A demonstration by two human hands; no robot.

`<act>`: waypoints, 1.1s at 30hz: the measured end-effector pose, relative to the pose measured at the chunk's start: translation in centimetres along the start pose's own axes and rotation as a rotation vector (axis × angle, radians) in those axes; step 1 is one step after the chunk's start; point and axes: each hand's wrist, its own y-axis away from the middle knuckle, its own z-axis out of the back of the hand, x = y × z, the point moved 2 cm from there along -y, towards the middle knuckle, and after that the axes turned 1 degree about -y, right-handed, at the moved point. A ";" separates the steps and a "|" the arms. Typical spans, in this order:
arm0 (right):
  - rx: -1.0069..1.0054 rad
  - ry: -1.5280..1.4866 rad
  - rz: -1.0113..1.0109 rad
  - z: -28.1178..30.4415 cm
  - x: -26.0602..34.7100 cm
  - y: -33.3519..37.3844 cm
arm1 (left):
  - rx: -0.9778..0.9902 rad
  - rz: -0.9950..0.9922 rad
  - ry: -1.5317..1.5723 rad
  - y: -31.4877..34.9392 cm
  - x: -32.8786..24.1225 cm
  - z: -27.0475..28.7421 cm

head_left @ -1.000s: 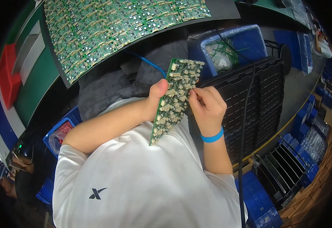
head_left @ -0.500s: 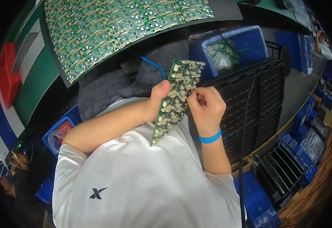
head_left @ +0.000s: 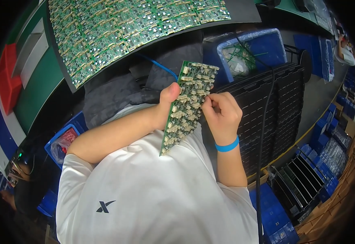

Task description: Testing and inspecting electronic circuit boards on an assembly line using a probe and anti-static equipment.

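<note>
A green circuit board panel (head_left: 189, 103), crowded with cream connectors, stands tilted in front of my chest. My left hand (head_left: 167, 101) is closed on its left edge, thumb on the near side and the other fingers mostly hidden behind. At the opposite edge my right hand (head_left: 223, 114) is closed in a pinch against the board, its fingers curled; the exact grip point is partly hidden. A blue band (head_left: 227, 145) circles my right wrist. Beyond my hands, many similar green boards (head_left: 141, 26) lie side by side on a black mat (head_left: 242, 11).
Right of the board is a blue bin (head_left: 281, 46) holding green strips (head_left: 248, 59) and clear plastic. Black slotted trays (head_left: 267, 118) stand beside my right arm, with a black cable (head_left: 263, 134) hanging before them. A blue bin (head_left: 51, 140) with pink material is by my left elbow.
The panel and my left hand have shifted slightly up and left. My right hand has moved marginally to the right and stays at the board's edge.
</note>
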 end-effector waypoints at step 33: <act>-0.106 -0.144 -0.101 2.6 -2.3 -4.1 | 0.023 -0.084 -0.208 -6.1 -2.5 -3.6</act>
